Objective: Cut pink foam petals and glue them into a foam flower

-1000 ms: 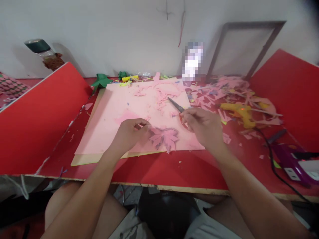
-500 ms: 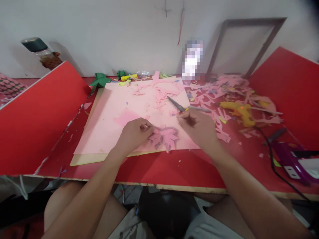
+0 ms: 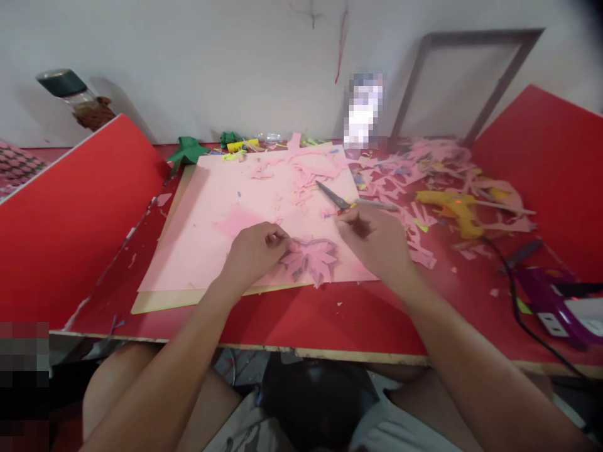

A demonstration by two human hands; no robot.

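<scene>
1. Far to the left, a jar (image 3: 83, 99) with a dark green lid leans beyond the red board (image 3: 80, 213); something brown shows at its lower part, though from here I can't tell whether it sits inside or wraps the outside.
2. Next along, by the wall, is a folded green paper piece (image 3: 189, 150), then a small yellow cylinder (image 3: 242, 145).
3. The left hand (image 3: 257, 248) is over a large pink sheet (image 3: 188, 238), fingers curled, thumb and forefinger closed together on the left tip of the pink paper cutout.
4. That pink paper cutout (image 3: 311, 257) lies between the two hands at the sheet's near edge. It has pointed petals spread like a flower, pale pink, with a dark, greyish outline along its top and sides.
5. Just above it to the right, scissors (image 3: 333, 195) point their dark blades toward the wall; the handles are hidden.
6. The right hand (image 3: 377, 235) is loosely curled beside them, thumb and fingertips close together; I can't tell what it has hold of.
7. Further right, pink paper scraps (image 3: 414, 176), a yellow glue gun (image 3: 452, 206) and a purple power strip (image 3: 541, 301) lie on the red surface (image 3: 330, 323).
</scene>
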